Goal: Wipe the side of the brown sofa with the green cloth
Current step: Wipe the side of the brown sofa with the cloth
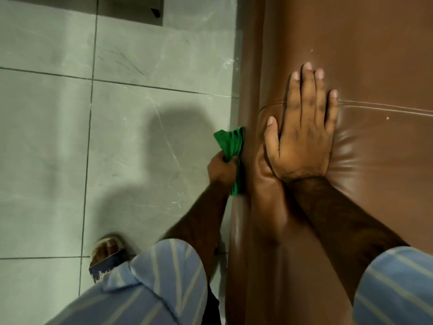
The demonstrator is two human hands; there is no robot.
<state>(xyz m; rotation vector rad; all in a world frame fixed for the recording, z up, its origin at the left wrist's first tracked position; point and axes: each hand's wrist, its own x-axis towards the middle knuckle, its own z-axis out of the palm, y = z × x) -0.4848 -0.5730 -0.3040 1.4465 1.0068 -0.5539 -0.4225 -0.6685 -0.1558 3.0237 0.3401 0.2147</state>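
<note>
The left hand [222, 169] gripped the green cloth [230, 146] bunched against the brown sofa [375, 55] side; the right hand [302, 134] lay flat, fingers [307, 90] spread, on top.

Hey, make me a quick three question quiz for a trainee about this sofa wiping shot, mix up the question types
1. True or false: the right hand grips the green cloth.
2. Multiple choice: the green cloth is pressed against A) the grey tiled floor, B) the side of the brown sofa, C) the striped sleeve.
3. Fill in: the right hand lies flat, fingers spread, on the sofa's ____ surface.

Key:
1. False; the left hand holds it.
2. B.
3. Top.
</note>
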